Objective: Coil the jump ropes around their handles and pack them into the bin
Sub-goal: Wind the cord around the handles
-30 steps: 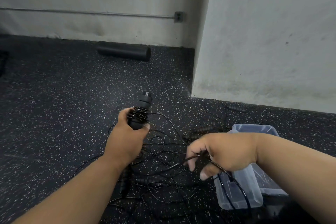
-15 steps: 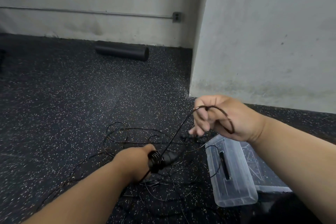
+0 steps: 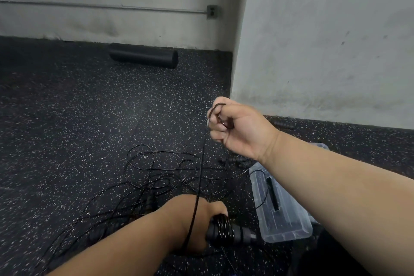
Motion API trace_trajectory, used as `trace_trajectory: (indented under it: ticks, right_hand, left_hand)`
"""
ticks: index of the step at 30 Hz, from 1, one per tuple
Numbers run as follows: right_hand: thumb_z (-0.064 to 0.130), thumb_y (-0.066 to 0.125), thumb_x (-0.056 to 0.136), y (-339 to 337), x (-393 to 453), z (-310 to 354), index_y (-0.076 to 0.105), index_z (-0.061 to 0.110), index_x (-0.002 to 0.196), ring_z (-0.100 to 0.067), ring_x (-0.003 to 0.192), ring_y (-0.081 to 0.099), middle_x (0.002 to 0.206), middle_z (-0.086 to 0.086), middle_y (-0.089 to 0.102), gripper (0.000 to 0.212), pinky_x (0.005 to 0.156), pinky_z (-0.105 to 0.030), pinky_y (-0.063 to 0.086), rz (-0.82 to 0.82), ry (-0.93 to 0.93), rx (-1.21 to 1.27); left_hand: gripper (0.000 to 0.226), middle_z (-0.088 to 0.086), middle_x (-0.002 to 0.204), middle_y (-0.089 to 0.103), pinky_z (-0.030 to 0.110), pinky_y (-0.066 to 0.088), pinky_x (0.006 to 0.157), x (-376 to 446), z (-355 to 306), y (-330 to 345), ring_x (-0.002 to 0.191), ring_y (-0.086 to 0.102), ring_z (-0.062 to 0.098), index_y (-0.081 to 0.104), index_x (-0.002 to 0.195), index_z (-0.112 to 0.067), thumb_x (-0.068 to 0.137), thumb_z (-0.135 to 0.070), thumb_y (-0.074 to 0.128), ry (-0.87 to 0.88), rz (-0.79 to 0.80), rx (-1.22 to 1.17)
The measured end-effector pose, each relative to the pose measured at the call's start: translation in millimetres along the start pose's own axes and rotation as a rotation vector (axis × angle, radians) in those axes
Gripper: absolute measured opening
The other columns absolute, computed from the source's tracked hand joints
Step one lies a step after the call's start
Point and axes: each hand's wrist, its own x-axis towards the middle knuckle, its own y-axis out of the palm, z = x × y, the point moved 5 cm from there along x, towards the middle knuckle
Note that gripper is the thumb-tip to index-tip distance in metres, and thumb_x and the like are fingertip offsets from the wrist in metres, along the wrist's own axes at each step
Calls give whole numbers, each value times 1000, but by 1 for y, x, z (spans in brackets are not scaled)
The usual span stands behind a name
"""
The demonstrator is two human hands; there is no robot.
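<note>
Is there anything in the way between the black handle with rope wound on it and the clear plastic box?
Nothing visible. The black rope-wound handle in the left hand lies right beside the clear plastic bin. Only bare speckled floor shows between them.

Floor [image 3: 67, 119]: dark speckled rubber. On it: tangled black ropes [image 3: 156, 177], clear bin [image 3: 284, 228], black foam roller [image 3: 143, 55] beside the far wall.

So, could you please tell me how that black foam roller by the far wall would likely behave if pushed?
The foam roller is a cylinder lying on its side, so it would probably roll freely. It looks like foam, so likely light for its bulk. The speckled floor looks rubbery, so it should roll, not slide.
</note>
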Motion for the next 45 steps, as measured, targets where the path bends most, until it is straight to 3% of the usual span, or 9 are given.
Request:
trace_trajectory:
  ticks: [6, 14, 17, 20, 23, 29, 36, 41, 45]
  right_hand:
    - [-9, 32, 85, 40, 0, -13, 49, 16, 85, -8, 55, 25, 69, -3, 51, 31, 43, -18, 21, 23, 84, 194]
    - [-5, 32, 93, 70, -8, -24, 46, 18, 88, -5, 47, 27, 70, -4, 51, 27, 36, -14, 21, 96, 183, 294]
    - [-5, 33, 93, 71, -3, -33, 46, 18, 86, -5, 46, 28, 70, -4, 52, 28, 35, -14, 23, 99, 190, 280]
    - [-3, 36, 96, 53, 11, -37, 45, 17, 87, -6, 47, 27, 69, -3, 53, 24, 34, -15, 22, 20, 168, 253]
    - [7, 43, 97, 16, 25, -38, 52, 15, 85, -8, 50, 22, 65, 0, 46, 17, 39, -19, 15, -89, 155, 45]
    - [27, 56, 96, -60, 40, -28, 55, 22, 61, -12, 53, 13, 59, 6, 31, 35, 44, -25, 10, -257, 148, -154]
    - [43, 60, 97, -88, 45, -33, 64, 20, 74, -10, 53, 14, 63, 6, 28, 33, 45, -25, 9, -332, 139, -151]
    - [13, 63, 98, -99, 43, -42, 60, 12, 118, -8, 53, 26, 68, 6, 40, 20, 40, -18, 25, -331, 168, -153]
    - [-3, 63, 92, -104, 46, -78, 62, 8, 133, -19, 70, 62, 115, -15, 63, 42, 49, -26, 53, -326, 394, -286]
  left_hand:
    - [55, -4, 107, 69, 44, 59, 92, 6, 22, 12, 99, 67, 24, 44, 133, -37, 83, -31, 66, -201, 166, -145]
    - [43, 3, 140, 51, 38, 51, 102, 13, 44, 8, 116, 63, 28, 56, 141, -21, 99, -32, 57, -296, 130, -103]
    - [46, -2, 122, 64, 40, 56, 96, 10, 37, 11, 104, 66, 26, 50, 134, -30, 89, -28, 59, -238, 71, -88]
    - [44, -4, 104, 69, 42, 58, 91, 9, 5, 17, 96, 66, 24, 45, 122, -42, 86, -25, 64, -27, 57, -111]
    - [53, -5, 104, 67, 42, 57, 90, 5, -16, 8, 96, 66, 22, 43, 132, -48, 87, -34, 68, 123, -73, -77]
    - [54, -11, 107, 64, 38, 55, 91, -18, -27, -24, 98, 62, 11, 44, 135, -48, 87, -35, 64, 234, -336, -177]
    - [61, -18, 109, 68, 30, 55, 85, -44, -15, -53, 97, 66, 3, 53, 133, -39, 78, -25, 74, 295, -705, -429]
    - [73, -6, 126, 66, 48, 57, 95, -44, 12, -49, 107, 69, 22, 50, 143, -33, 81, -15, 84, 280, -959, -805]
    - [84, -10, 135, 63, 42, 55, 102, -45, 9, -50, 118, 68, 21, 47, 149, -32, 80, -1, 83, 298, -1022, -825]
